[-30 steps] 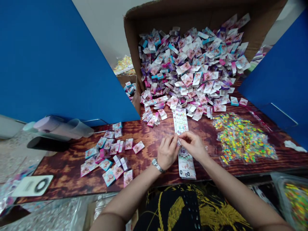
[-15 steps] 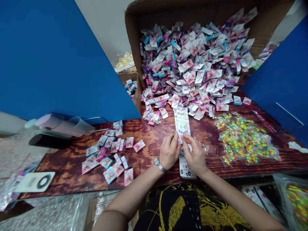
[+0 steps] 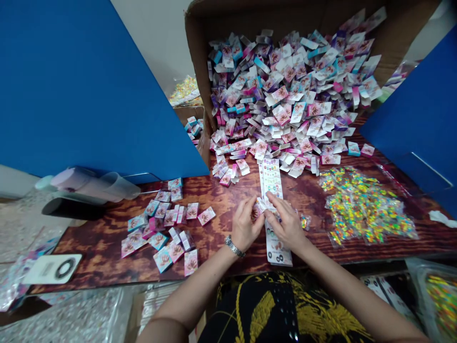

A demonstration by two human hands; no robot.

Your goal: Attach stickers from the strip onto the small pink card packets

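Observation:
My left hand [image 3: 246,223], with a metal watch at the wrist, grips a small printed cardboard box [image 3: 257,208] between thumb and fingers. At the box's right end, the thumb and fingertips of my right hand [image 3: 285,223] close on its pale flap. Under both hands lie long printed paper strips [image 3: 273,178], running from near the box pile down to the table's front edge. A small clear packet of coloured pieces [image 3: 305,221] rests just right of my right hand. Whether anything is inside the held box is hidden by my fingers.
A big carton [image 3: 198,62] on its side spills many open small boxes [image 3: 285,114] onto the wooden table [image 3: 228,228]. Closed boxes [image 3: 174,250] lie at left, bead packets [image 3: 367,209] at right. Blue panels [image 3: 89,85] flank both sides. Stacked cups [image 3: 121,186] and a phone [image 3: 53,269] are far left.
My left hand has turned and shifted slightly left, so the small box in it shows more. My right fingers have moved up and left over the box's end.

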